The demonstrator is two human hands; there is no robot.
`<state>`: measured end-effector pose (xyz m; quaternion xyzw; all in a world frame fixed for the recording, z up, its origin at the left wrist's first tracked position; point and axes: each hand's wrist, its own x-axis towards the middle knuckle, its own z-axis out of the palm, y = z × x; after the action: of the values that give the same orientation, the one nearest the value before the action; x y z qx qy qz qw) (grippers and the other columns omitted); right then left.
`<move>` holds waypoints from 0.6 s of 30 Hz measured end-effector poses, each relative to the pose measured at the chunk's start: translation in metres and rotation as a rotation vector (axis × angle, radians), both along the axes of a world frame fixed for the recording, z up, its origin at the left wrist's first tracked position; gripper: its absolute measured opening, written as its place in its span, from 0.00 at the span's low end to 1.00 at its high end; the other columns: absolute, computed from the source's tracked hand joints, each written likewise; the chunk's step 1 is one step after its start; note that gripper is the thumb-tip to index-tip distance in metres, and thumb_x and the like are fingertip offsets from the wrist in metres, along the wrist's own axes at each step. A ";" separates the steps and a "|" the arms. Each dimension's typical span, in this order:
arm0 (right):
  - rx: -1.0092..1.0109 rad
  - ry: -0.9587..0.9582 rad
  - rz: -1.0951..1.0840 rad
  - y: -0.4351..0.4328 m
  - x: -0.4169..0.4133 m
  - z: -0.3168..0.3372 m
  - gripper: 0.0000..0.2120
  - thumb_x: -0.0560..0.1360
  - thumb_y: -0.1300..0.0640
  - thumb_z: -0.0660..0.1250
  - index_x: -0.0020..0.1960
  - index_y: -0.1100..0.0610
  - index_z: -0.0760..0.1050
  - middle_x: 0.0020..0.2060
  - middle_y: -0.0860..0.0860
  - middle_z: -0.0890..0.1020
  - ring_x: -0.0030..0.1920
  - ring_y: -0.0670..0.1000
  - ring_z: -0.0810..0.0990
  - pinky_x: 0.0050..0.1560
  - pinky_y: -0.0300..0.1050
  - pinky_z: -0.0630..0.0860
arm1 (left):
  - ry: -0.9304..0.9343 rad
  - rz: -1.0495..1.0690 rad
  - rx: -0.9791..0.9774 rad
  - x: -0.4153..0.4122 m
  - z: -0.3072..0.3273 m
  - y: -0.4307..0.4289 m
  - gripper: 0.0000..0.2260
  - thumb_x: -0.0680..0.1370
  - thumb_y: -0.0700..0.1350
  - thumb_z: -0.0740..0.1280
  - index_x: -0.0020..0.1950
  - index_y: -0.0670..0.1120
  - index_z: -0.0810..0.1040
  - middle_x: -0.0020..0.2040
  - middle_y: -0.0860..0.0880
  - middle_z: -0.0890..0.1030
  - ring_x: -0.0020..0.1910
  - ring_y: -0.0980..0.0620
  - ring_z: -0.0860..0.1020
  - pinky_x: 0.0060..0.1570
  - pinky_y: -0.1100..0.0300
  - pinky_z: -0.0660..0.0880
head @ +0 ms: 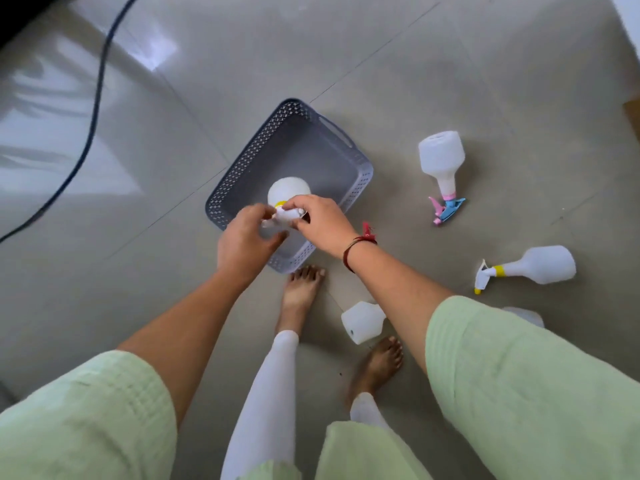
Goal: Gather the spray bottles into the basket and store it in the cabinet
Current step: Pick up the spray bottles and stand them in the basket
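Observation:
A grey perforated basket [242, 171] sits on the tiled floor in front of me. Over its near end I hold a white spray bottle with a yellow collar [288, 192]; my right hand [320, 225] grips its spray head from the right and my left hand [246, 240] touches the head from the left. A white bottle with a pink and blue trigger [440, 161] lies to the right of the basket. Another white bottle with a yellow collar [540, 265] lies farther right. A third white bottle [362, 322] lies by my feet, partly hidden under my right forearm.
A dark cable [93, 109] runs across the floor on the left. My bare feet [301, 285] stand just behind the basket. Part of another pale bottle [526, 315] shows behind my right sleeve. A brown edge [632, 116] is at the far right.

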<state>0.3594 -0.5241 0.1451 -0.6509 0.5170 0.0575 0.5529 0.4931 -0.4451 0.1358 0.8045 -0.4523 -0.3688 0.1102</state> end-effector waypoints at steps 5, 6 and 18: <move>0.136 -0.009 -0.074 0.024 0.013 -0.009 0.22 0.72 0.70 0.59 0.63 0.56 0.73 0.54 0.57 0.81 0.54 0.58 0.78 0.60 0.49 0.73 | -0.232 -0.166 0.181 -0.008 -0.012 0.012 0.10 0.76 0.51 0.62 0.44 0.45 0.74 0.44 0.43 0.83 0.44 0.39 0.79 0.38 0.55 0.71; 0.164 -0.021 -0.132 0.027 0.013 -0.010 0.22 0.72 0.71 0.58 0.63 0.57 0.72 0.53 0.57 0.81 0.52 0.57 0.79 0.60 0.48 0.73 | -0.238 -0.161 0.215 -0.014 -0.015 0.013 0.10 0.76 0.51 0.61 0.43 0.44 0.74 0.44 0.41 0.82 0.44 0.37 0.79 0.37 0.55 0.69; 0.501 -0.157 -0.533 0.027 0.029 -0.018 0.28 0.76 0.70 0.60 0.73 0.58 0.59 0.67 0.59 0.73 0.68 0.55 0.71 0.68 0.44 0.66 | -0.108 0.271 0.431 -0.027 -0.036 0.003 0.18 0.76 0.54 0.60 0.54 0.41 0.77 0.53 0.38 0.82 0.54 0.37 0.78 0.51 0.50 0.75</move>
<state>0.3885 -0.4973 0.1268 -0.3406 0.5941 -0.0137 0.7285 0.4657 -0.4426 0.1000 0.8812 -0.2566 -0.3951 -0.0399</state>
